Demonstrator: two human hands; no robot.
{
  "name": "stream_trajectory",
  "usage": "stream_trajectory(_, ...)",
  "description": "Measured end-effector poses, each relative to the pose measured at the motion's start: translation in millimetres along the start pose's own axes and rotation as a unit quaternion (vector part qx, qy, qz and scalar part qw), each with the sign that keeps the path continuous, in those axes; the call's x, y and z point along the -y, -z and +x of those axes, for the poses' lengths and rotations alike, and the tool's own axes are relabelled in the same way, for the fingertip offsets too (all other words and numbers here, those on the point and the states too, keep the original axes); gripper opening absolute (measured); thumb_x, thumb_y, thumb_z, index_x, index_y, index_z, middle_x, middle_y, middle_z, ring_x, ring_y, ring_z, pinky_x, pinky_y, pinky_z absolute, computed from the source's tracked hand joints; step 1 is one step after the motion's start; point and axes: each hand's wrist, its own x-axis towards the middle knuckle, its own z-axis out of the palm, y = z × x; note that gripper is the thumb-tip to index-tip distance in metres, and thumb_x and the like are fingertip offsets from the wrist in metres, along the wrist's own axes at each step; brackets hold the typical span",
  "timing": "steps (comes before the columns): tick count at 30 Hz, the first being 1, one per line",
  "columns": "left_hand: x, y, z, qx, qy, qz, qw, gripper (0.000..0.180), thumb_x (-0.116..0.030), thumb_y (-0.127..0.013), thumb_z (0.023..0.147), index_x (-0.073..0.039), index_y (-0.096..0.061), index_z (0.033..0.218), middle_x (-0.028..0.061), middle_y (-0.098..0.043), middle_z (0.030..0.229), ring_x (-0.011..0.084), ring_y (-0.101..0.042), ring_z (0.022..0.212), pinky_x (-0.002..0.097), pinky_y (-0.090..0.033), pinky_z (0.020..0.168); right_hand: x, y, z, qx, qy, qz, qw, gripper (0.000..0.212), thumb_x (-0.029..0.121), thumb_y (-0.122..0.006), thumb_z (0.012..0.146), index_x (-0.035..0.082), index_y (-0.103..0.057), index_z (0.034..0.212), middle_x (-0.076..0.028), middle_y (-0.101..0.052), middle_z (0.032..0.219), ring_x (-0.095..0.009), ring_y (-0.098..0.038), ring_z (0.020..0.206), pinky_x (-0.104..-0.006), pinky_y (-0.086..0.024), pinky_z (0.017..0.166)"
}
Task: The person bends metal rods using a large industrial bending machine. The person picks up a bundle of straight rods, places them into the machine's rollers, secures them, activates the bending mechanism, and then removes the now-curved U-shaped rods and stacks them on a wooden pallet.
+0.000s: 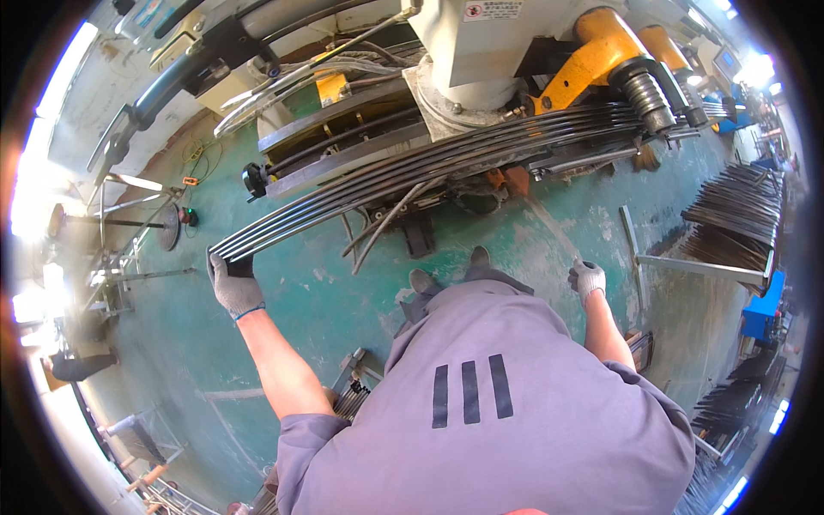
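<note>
My left hand (pixel 236 287), in a grey knit glove, is closed round the left ends of several long dark metal rods (pixel 378 184). The rods run side by side across the front of the machine, sagging slightly, to its right side beneath a yellow arm (pixel 592 60) with a dark coil spring (pixel 645 99). Out to the right, my gloved right hand (pixel 587 279) hangs low with curled fingers. A pale narrow strip (pixel 554 225) runs from a rusty orange piece (pixel 517 180) under the rods toward these fingers. Whether the hand grips it is unclear.
The machine's pale column (pixel 468 51) stands ahead, with a steel rail bed (pixel 343 137) to its left. A rack of dark rods (pixel 730 215) stands at the right, with a metal frame bar (pixel 699 267) below. Metal stands (pixel 129 223) are at the left on the green floor (pixel 197 360).
</note>
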Motion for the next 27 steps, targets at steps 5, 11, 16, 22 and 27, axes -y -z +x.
stream_trajectory(5, -8, -6, -11, 0.006, 0.009, 0.045, 0.999, 0.041, -0.028, -0.055, 0.110, -0.010, -0.052, 0.147, 0.0183, -0.063, 0.135, 0.0373, -0.066, 0.119, 0.0560, -0.058, 0.098, -1, 9, -3, -0.014, -0.006, -0.026, 1.000, 0.029, 0.028, -0.068, 0.101, 0.000, -0.068, 0.112, -0.007, -0.070, 0.086, -0.018, -0.066, 0.068, -0.0318, -0.050, 0.056)
stream_trajectory(11, -16, 17, -6, 0.094, 0.059, 0.057, 0.992, 0.055, -0.042, -0.053, 0.109, -0.013, -0.045, 0.155, 0.0160, -0.059, 0.143, 0.0380, -0.062, 0.125, 0.0585, -0.054, 0.103, 8, -2, 33, 0.051, -0.020, -0.066, 0.996, 0.029, 0.026, -0.069, 0.099, 0.001, -0.068, 0.114, -0.008, -0.072, 0.089, -0.018, -0.068, 0.070, -0.0326, -0.051, 0.058)
stream_trajectory(16, -6, 25, -9, 0.026, 0.066, -0.020, 0.997, 0.063, -0.053, -0.047, 0.108, -0.008, -0.044, 0.153, 0.0198, -0.051, 0.152, 0.0399, -0.054, 0.132, 0.0556, -0.047, 0.111, 44, -20, 80, 0.108, -0.005, -0.148, 0.983, 0.032, 0.025, -0.071, 0.097, -0.001, -0.067, 0.115, -0.008, -0.072, 0.090, -0.018, -0.069, 0.070, -0.0325, -0.051, 0.058)
stream_trajectory(22, 104, -18, -78, -0.199, 0.126, -0.041, 0.971, 0.064, -0.057, -0.041, 0.108, -0.006, -0.052, 0.145, 0.0201, -0.052, 0.151, 0.0391, -0.053, 0.133, 0.0585, -0.041, 0.116, 95, -17, 178, 0.149, 0.050, -0.194, 0.968, 0.028, 0.027, -0.072, 0.095, 0.000, -0.074, 0.104, -0.006, -0.072, 0.083, -0.016, -0.069, 0.070, -0.0318, -0.052, 0.062)
stream_trajectory(27, 277, -100, -180, -0.025, 0.279, 0.027, 0.960, 0.046, -0.044, -0.050, 0.102, -0.010, -0.063, 0.132, 0.0131, -0.060, 0.140, 0.0359, -0.059, 0.124, 0.0527, -0.045, 0.107, 125, 13, 264, 0.148, 0.077, -0.358, 0.919, 0.032, 0.030, -0.071, 0.092, 0.002, -0.077, 0.105, -0.010, -0.077, 0.087, -0.021, -0.072, 0.077, -0.0355, -0.056, 0.074)
